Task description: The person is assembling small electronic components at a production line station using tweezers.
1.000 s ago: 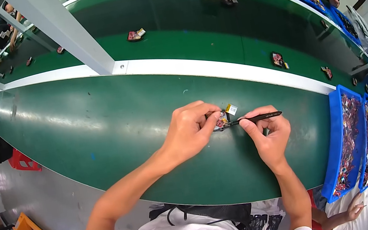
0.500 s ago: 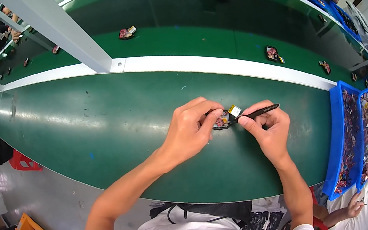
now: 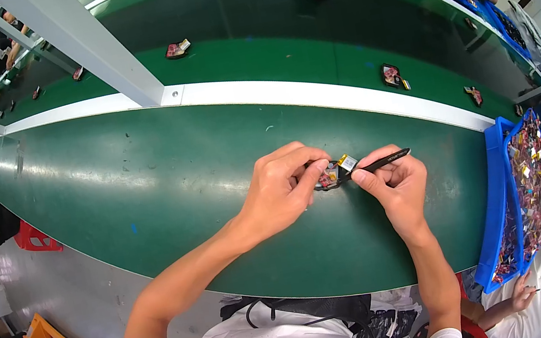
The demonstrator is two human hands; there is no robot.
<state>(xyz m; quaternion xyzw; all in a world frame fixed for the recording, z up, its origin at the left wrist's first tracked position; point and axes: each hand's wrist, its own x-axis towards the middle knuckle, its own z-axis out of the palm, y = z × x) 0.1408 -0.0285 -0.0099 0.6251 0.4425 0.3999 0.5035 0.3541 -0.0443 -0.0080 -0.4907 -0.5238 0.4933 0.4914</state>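
Note:
Near the middle of the green workbench (image 3: 192, 175), my left hand (image 3: 281, 189) pinches the edge of a small dark-cased electronic unit (image 3: 330, 176). A reddish circuit board shows inside its case. My right hand (image 3: 400, 186) holds black tweezers (image 3: 388, 160) between thumb and fingers, their tips toward the unit. Between my hands a small silver battery pouch (image 3: 347, 162) with a yellow end stands at the unit's right side, close to my right fingertips. The fingers partly hide the unit, and I cannot make out what the tweezer tips touch.
Beyond a white rail (image 3: 258, 96), a green conveyor belt (image 3: 265, 54) carries several similar units (image 3: 177, 49). Blue bins (image 3: 494, 224) full of small parts stand at the right, beside a co-worker in white (image 3: 519, 306). A grey post (image 3: 82, 46) rises at the back left.
Units on the belt have moved left. At the right, the outer blue bin has shifted left over its neighbour, with the co-worker's arm at it. My hands have barely moved.

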